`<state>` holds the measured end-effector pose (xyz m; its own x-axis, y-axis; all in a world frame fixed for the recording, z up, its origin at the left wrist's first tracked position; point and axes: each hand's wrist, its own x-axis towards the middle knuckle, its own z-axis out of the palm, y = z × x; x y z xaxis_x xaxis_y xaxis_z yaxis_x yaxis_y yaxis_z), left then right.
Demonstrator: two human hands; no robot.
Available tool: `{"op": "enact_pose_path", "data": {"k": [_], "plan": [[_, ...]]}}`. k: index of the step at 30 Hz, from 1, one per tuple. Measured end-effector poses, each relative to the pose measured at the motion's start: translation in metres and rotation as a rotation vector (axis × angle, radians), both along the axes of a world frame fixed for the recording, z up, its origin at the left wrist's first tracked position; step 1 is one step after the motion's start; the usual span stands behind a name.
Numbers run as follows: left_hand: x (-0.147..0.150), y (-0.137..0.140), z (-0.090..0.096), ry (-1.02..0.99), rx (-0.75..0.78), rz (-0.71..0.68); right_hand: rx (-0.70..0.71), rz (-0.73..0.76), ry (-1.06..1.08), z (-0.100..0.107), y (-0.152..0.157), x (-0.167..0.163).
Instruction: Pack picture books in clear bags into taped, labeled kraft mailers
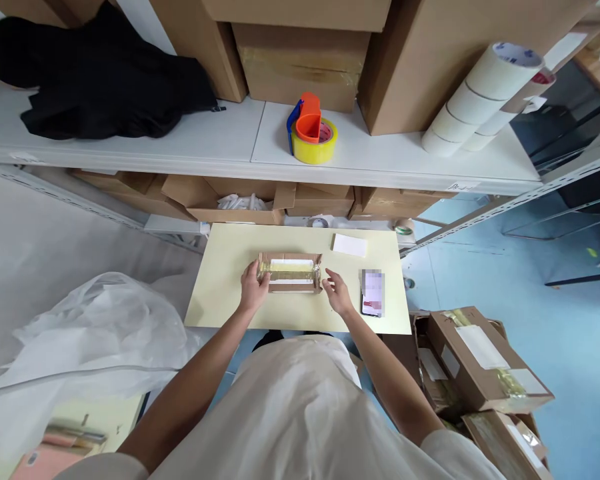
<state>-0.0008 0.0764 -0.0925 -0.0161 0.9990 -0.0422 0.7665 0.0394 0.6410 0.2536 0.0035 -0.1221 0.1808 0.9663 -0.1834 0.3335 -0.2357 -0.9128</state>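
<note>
A small cardboard box (305, 288) with white labels and clear tape along its top lies on the pale yellow table (220, 293). My left hand (254, 287) grips the box's left end, thumb over the near side and fingers at the far side. At the right end, my right hand (336, 292) has its fingers apart and curved, its tips very close to the box edge; whether they touch it I cannot tell. To the right of that hand lies a phone (373, 293) with a lit screen. Behind it rests a white paper pad (349, 245).
On the shelf (220, 143) ahead sit a tape dispenser (313, 130), a black cloth (115, 80), large cartons and stacked label rolls (473, 100). Open boxes (240, 215) fill the level below. Taped parcels (485, 360) are piled at right; plastic wrap (110, 327) bulges at left.
</note>
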Motion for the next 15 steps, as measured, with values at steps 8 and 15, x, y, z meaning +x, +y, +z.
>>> {"op": "enact_pose_path", "data": {"k": [8,15], "plan": [[0.08,0.027,0.024,0.119,0.235,-0.292,-0.111,0.2,-0.667,-0.029,0.087,0.094],[0.172,0.075,0.007,0.028,0.147,-0.459,-0.153,0.372,-0.932,-0.056,0.109,0.113]]}}
